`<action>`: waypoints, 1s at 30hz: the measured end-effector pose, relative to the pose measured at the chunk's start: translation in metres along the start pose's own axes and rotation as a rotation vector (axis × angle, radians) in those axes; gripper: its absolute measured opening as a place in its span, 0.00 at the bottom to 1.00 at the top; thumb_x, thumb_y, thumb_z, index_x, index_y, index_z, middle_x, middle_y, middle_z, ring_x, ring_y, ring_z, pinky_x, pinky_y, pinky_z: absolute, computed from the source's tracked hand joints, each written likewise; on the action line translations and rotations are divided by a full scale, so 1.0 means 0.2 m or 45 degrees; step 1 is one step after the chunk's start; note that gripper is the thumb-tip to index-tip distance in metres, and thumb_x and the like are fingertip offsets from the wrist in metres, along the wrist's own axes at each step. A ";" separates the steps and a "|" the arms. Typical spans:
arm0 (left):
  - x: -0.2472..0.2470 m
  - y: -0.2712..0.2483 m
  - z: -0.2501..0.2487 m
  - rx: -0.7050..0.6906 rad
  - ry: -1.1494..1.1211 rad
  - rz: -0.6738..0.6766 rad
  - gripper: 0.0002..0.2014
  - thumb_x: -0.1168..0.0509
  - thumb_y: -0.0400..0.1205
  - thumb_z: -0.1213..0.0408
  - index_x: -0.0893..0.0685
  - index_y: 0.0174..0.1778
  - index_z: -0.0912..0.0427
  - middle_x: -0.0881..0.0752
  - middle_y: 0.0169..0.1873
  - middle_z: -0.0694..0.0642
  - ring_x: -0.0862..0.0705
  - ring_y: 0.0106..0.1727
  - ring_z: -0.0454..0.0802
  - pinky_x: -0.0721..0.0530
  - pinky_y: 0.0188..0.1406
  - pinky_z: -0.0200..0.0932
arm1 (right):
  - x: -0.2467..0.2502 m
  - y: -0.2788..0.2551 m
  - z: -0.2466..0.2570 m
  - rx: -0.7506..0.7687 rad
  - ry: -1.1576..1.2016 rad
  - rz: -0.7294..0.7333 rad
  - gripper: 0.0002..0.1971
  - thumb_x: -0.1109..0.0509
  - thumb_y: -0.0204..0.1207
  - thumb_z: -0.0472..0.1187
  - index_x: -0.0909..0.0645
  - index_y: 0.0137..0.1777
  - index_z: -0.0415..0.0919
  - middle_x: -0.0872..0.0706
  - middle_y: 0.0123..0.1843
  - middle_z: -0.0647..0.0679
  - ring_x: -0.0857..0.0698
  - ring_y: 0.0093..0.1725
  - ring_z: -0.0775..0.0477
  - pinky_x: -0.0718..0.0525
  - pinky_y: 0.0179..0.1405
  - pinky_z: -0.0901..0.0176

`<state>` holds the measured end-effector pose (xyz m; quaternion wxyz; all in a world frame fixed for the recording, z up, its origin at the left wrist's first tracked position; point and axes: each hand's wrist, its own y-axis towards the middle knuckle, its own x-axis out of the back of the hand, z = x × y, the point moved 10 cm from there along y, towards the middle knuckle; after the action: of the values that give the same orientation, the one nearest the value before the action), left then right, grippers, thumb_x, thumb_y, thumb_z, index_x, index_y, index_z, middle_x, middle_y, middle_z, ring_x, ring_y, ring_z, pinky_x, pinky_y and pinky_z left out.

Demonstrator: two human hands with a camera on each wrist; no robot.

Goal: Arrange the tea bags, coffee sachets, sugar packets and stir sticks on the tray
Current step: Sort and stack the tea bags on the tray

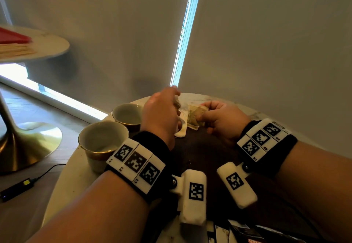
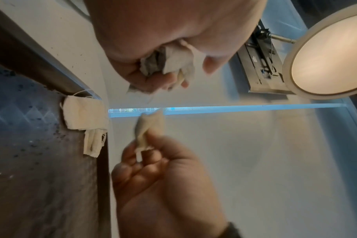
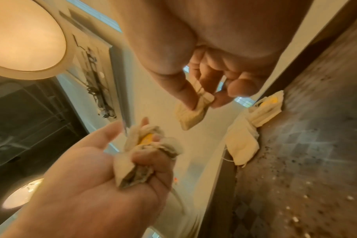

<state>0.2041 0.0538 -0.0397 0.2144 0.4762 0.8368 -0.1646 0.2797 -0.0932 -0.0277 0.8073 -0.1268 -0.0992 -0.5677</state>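
Two hands are working over the far edge of the dark tray [image 1: 205,153] in the head view: the left hand [image 1: 160,117] is clutching a bunch of tea bags [image 1: 178,103] while the right hand [image 1: 219,118] is pinching one tea bag [image 1: 195,117] just beside it. Both wrists are hovering above the tray, palms turned inward toward each other, with two cups [image 1: 103,139] standing at the worktop's left edge and sachets [image 1: 238,233] lying at its near edge. Laying each bag flat and parallel to the tray's far rim, one at a time, would likely be keeping the row tidy and the strings untangled.

Seen from the left wrist, the left hand's fingers [image 2: 153,77] are curling tightly round the crumpled bunch [image 2: 169,59], and the right hand's fingers [image 2: 153,140] are pinching the single bag [image 2: 151,127] upright. Two more tea bags [image 2: 84,116] are lying at the tray's far corner, overhanging its rim.

From the right wrist, thumb and forefinger are gripping the single bag [image 3: 192,116] by its top, the other fingers relaxing apart, the bag hanging clear of the tray. A lighter grip in the left hand seems wise, since the bunch [image 3: 151,148] is looking crushed. Several placed bags [image 3: 253,125] are resting at the tray's edge.
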 end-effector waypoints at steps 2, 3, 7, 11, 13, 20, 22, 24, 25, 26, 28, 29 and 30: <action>0.04 -0.01 -0.07 -0.156 -0.111 -0.084 0.24 0.44 0.85 0.41 0.11 0.48 0.56 0.18 0.37 0.57 0.21 0.33 0.51 0.24 0.26 0.44 | 0.02 0.03 -0.06 -0.092 -0.111 -0.046 0.13 0.26 0.74 0.25 0.16 0.53 0.40 0.12 0.44 0.39 0.19 0.33 0.46 0.22 0.27 0.57; 0.07 -0.02 -0.10 -0.228 -0.152 -0.126 0.28 0.47 0.82 0.38 0.10 0.49 0.56 0.17 0.38 0.58 0.20 0.35 0.53 0.23 0.26 0.45 | 0.01 0.05 -0.09 -0.127 -0.186 -0.032 0.13 0.25 0.73 0.25 0.16 0.54 0.40 0.12 0.44 0.38 0.18 0.33 0.46 0.20 0.26 0.58; 0.11 -0.06 -0.15 -0.384 -0.255 -0.197 0.31 0.50 0.78 0.35 0.09 0.50 0.54 0.13 0.44 0.62 0.17 0.42 0.58 0.20 0.35 0.49 | -0.10 0.07 -0.14 -0.242 -0.371 0.126 0.20 0.27 0.75 0.23 0.18 0.65 0.38 0.13 0.54 0.36 0.16 0.37 0.46 0.14 0.29 0.60; 0.12 -0.06 -0.17 -0.412 -0.304 -0.219 0.32 0.49 0.76 0.35 0.08 0.50 0.55 0.12 0.50 0.69 0.16 0.45 0.60 0.20 0.40 0.51 | -0.18 0.09 -0.15 -0.282 -0.475 0.186 0.23 0.28 0.75 0.22 0.20 0.68 0.40 0.14 0.50 0.37 0.15 0.40 0.44 0.12 0.32 0.58; 0.11 -0.07 -0.17 -0.400 -0.299 -0.216 0.33 0.49 0.76 0.35 0.08 0.51 0.55 0.12 0.49 0.68 0.16 0.45 0.60 0.19 0.39 0.50 | -0.19 0.11 -0.14 -0.261 -0.522 0.179 0.22 0.26 0.74 0.22 0.18 0.65 0.41 0.13 0.47 0.39 0.13 0.38 0.45 0.11 0.32 0.58; 0.11 -0.04 -0.16 -0.392 -0.286 -0.189 0.33 0.49 0.75 0.34 0.08 0.50 0.57 0.16 0.41 0.61 0.18 0.45 0.58 0.22 0.45 0.55 | -0.17 0.14 -0.11 -0.206 -0.575 0.143 0.13 0.22 0.72 0.28 0.17 0.50 0.43 0.11 0.47 0.42 0.07 0.44 0.43 0.08 0.50 0.49; 0.12 -0.03 -0.15 -0.391 -0.273 -0.193 0.34 0.49 0.75 0.34 0.08 0.50 0.56 0.16 0.41 0.61 0.18 0.46 0.59 0.22 0.46 0.57 | -0.13 0.14 -0.08 -0.152 -0.600 0.098 0.11 0.20 0.73 0.32 0.16 0.51 0.44 0.10 0.48 0.43 0.08 0.44 0.46 0.08 0.48 0.53; 0.12 -0.03 -0.15 -0.388 -0.266 -0.194 0.34 0.49 0.75 0.33 0.08 0.50 0.55 0.16 0.41 0.60 0.18 0.45 0.59 0.22 0.46 0.56 | -0.08 0.14 -0.04 -0.079 -0.675 0.022 0.08 0.21 0.75 0.37 0.16 0.50 0.45 0.10 0.48 0.44 0.11 0.44 0.47 0.11 0.44 0.56; 0.12 -0.03 -0.15 -0.384 -0.264 -0.196 0.34 0.49 0.75 0.33 0.08 0.50 0.55 0.16 0.42 0.61 0.18 0.45 0.58 0.22 0.45 0.56 | -0.05 0.14 -0.02 -0.048 -0.694 -0.010 0.06 0.22 0.75 0.38 0.16 0.48 0.45 0.10 0.47 0.44 0.12 0.42 0.47 0.12 0.42 0.56; 0.12 -0.03 -0.15 -0.379 -0.265 -0.195 0.34 0.49 0.75 0.33 0.08 0.50 0.55 0.16 0.42 0.61 0.18 0.45 0.58 0.22 0.45 0.55 | -0.03 0.13 -0.01 -0.042 -0.677 -0.022 0.04 0.23 0.76 0.38 0.16 0.46 0.45 0.11 0.46 0.44 0.14 0.40 0.47 0.14 0.39 0.56; 0.12 -0.03 -0.15 -0.368 -0.266 -0.187 0.33 0.49 0.75 0.34 0.08 0.49 0.55 0.16 0.41 0.61 0.18 0.44 0.58 0.22 0.44 0.54 | -0.03 0.10 -0.05 -0.109 -0.606 0.061 0.01 0.25 0.77 0.38 0.15 0.45 0.43 0.12 0.45 0.42 0.17 0.36 0.49 0.18 0.33 0.57; 0.11 -0.03 -0.14 -0.364 -0.265 -0.182 0.33 0.49 0.76 0.34 0.08 0.49 0.55 0.16 0.41 0.60 0.18 0.44 0.58 0.22 0.43 0.54 | -0.05 0.09 -0.07 -0.153 -0.611 0.149 0.01 0.26 0.78 0.38 0.13 0.47 0.43 0.12 0.47 0.40 0.17 0.37 0.49 0.19 0.32 0.59; 0.11 -0.03 -0.14 -0.362 -0.262 -0.178 0.33 0.49 0.76 0.34 0.08 0.49 0.55 0.16 0.40 0.60 0.18 0.43 0.58 0.22 0.42 0.53 | -0.08 0.06 -0.10 -0.193 -0.642 0.248 0.03 0.27 0.79 0.38 0.12 0.50 0.43 0.10 0.50 0.39 0.16 0.39 0.50 0.19 0.33 0.60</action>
<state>0.1835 0.0808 -0.0269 0.3521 0.3625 0.8562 -0.1070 0.2859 -0.0810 -0.0527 0.7961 -0.3331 -0.2417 -0.4436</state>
